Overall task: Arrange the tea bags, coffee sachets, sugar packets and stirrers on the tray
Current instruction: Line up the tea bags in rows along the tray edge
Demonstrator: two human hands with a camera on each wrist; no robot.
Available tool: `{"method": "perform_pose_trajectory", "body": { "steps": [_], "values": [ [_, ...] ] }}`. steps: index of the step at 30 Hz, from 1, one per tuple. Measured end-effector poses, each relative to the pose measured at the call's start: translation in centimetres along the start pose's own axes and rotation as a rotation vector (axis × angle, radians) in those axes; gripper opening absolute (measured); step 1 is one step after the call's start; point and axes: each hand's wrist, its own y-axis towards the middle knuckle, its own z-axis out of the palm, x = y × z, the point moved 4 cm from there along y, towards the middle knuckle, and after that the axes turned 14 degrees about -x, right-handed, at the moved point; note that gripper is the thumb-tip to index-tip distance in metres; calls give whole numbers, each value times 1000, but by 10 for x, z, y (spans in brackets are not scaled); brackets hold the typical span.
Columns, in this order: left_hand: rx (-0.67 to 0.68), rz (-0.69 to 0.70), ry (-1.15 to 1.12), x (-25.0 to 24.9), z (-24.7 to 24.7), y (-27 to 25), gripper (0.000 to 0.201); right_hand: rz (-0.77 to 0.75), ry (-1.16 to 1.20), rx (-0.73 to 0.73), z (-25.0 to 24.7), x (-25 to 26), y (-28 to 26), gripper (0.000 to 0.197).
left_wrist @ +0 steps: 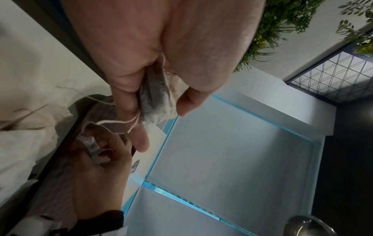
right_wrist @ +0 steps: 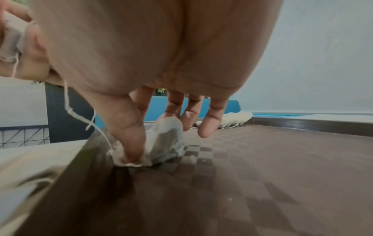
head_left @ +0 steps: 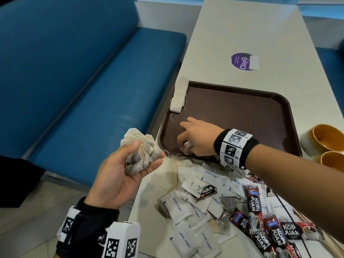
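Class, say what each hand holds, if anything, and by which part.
The left hand grips a bunch of tea bags around its middle. The right hand pinches one tea bag by its near end.

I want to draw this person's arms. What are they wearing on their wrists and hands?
Both hands are bare, with no gloves or rings showing. The right wrist wears a black band wrapped with white blocks printed with black-and-white square codes. The left wrist has a black strap too, with bigger white blocks carrying the same kind of codes. No sleeves reach the forearms.
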Motion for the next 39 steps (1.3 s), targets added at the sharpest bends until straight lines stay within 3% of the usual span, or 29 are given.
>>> {"method": "perform_pose_trajectory", "body": {
  "steps": [2,6,14,17,25,27,30,35,39],
  "values": [
    [2,-4,5,0,1,1,35,45,19,3,-2,-4,1,8],
    [-2,-35,19,8,4,6,41,76,80,-39,-12,-7,-1,9],
    [-11,-70,40,22,8,17,38,335,501,-599,-61,-38,10,5],
    [-12,-58,61,22,10,20,37,476,621,-712,-64,-55,25,21],
    [-42,-50,85,20,10,30,30,691,1083,-389,-35,-51,61,17],
    [-40,-51,86,20,11,31,30,730,989,-341,-27,-56,66,17],
    [-38,-56,77,21,10,32,30,717,639,-304,-17,-68,76,11],
    [-38,-60,70,23,10,34,30,666,551,-341,-24,-67,84,6],
    [-34,-56,58,22,9,36,30,709,494,-362,-25,-72,88,14]
  ]
}}
